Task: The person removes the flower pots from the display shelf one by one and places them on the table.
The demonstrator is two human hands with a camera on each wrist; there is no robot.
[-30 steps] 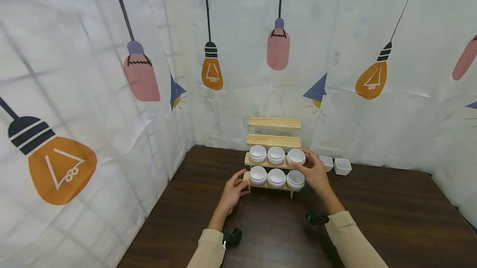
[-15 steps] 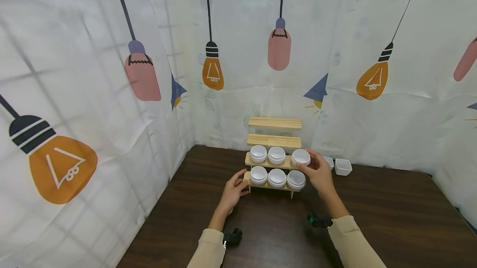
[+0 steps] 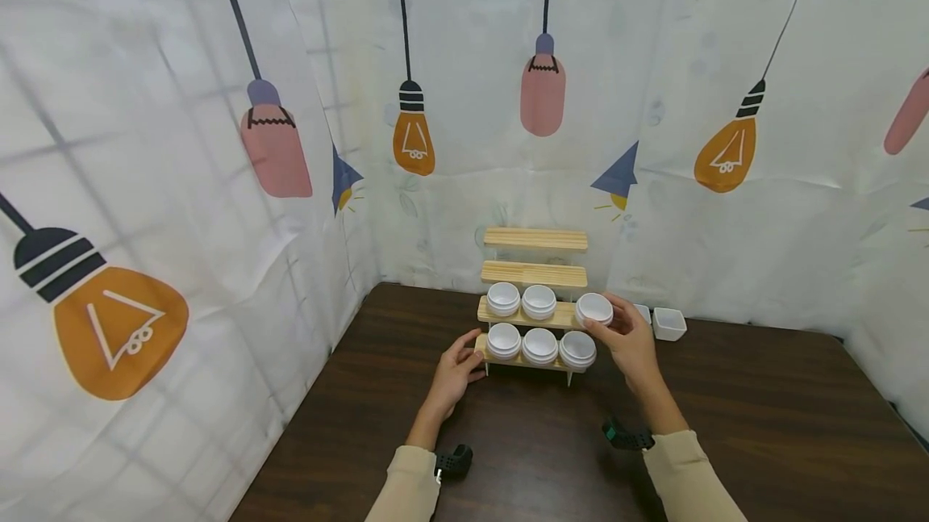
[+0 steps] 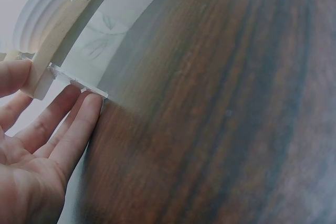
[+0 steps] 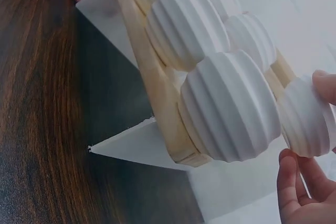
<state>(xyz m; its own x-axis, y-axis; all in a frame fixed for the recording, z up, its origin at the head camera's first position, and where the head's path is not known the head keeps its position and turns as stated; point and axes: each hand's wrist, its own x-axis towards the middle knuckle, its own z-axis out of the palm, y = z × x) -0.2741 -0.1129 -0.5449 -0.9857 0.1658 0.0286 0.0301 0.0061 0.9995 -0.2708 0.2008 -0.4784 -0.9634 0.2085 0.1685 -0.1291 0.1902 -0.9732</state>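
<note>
A tiered wooden rack (image 3: 533, 273) with clear legs stands on the table, several ribbed white bowls on its two lower boards. My left hand (image 3: 450, 373) holds the left end of the lowest board; in the left wrist view, its thumb lies at the board (image 4: 68, 30) and the other fingers reach beneath, by the clear leg. My right hand (image 3: 630, 344) pinches a white bowl (image 3: 594, 308) between thumb and fingers at the right end of the second board. That bowl (image 5: 307, 119) is tilted in the right wrist view, where part of the right hand is out of frame.
Two small square white dishes stand right of the rack; the nearer-right dish (image 3: 668, 323) shows fully, and the other dish (image 3: 643, 312) is partly behind my right hand. A patterned curtain (image 3: 450, 207) hangs behind the dark wooden table (image 3: 762, 409). The rack's top two boards carry nothing.
My right hand has shifted to the right with the bowl, widening the gap to the bowl beside it. The left hand has stayed at the board's end.
</note>
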